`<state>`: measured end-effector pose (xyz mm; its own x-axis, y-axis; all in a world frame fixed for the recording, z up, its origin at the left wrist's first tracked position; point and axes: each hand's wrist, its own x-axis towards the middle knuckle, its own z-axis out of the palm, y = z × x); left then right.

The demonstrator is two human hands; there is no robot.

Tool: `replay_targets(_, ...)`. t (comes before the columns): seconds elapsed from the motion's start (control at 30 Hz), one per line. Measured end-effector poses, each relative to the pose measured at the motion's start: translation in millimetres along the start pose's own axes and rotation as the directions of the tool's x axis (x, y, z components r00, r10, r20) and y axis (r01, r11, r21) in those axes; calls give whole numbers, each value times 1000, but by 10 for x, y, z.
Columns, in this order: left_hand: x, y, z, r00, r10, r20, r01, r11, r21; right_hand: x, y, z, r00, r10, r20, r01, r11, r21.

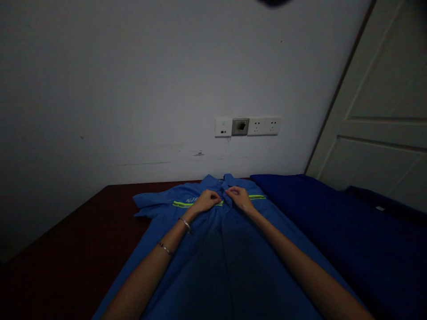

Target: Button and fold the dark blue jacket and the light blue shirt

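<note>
A blue short-sleeved shirt [207, 249] with yellow-green stripes lies front up, its collar toward the wall. Over the upper front, my left hand [208, 200] pinches the cloth beside the front opening, just below the collar. Facing it across the opening, my right hand [238, 197] has its fingers closed on the other edge of the shirt. The cloth between the two hands is bunched up a little. Two bracelets circle my left wrist and forearm. Any button at my fingertips is too small to make out.
The shirt rests on a dark red table [90, 222]. A darker blue cloth [333, 218] lies at the right, beside the shirt. Behind stands a pale wall [150, 89] with a row of sockets [256, 126], and a panelled door [376, 129] is at the right.
</note>
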<state>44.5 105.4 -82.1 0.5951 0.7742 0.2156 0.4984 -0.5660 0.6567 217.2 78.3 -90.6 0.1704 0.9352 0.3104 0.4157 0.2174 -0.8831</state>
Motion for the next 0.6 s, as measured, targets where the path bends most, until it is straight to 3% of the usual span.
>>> replay_targets(0.3,-9,29,140,983,18,-183,-15,1000,17,-20,-25,13,1000,10,30,-11,1000,15)
replay_targets(0.5,-1,-12,200,978,9,-208,-1,999,38,-33,-47,13,996,-23,89,20,999,34)
replay_targets(0.6,5,-18,211,976,-9,-215,15,1000,25,0,-27,8,991,17,134,-24,998,56)
